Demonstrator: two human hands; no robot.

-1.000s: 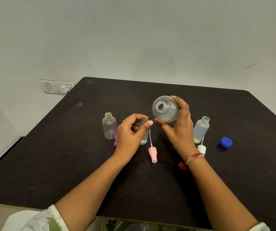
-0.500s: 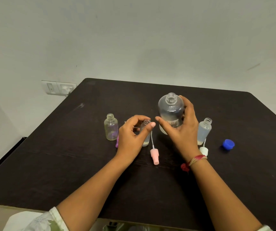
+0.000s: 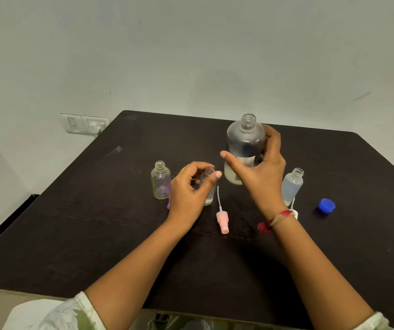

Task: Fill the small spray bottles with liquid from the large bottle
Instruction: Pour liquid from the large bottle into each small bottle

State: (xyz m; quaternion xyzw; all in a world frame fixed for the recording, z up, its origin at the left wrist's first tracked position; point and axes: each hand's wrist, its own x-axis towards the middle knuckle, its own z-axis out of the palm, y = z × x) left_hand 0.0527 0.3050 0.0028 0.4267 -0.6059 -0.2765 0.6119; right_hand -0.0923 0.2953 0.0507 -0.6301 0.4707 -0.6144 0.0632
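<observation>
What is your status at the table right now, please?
Left hand holding middle small bottle. Right hand gripping large bottle, upright, uncapped. Pink spray cap loose between the wrists.

- Your left hand (image 3: 188,194) covers most of the middle small bottle (image 3: 209,197).
- Only a sliver of the purple sprayer (image 3: 168,204) shows past it.
- Your right wrist (image 3: 282,223) half hides the white sprayer (image 3: 295,213).

Dark table (image 3: 96,234), pale wall (image 3: 191,55), white switch plate (image 3: 84,123)
</observation>
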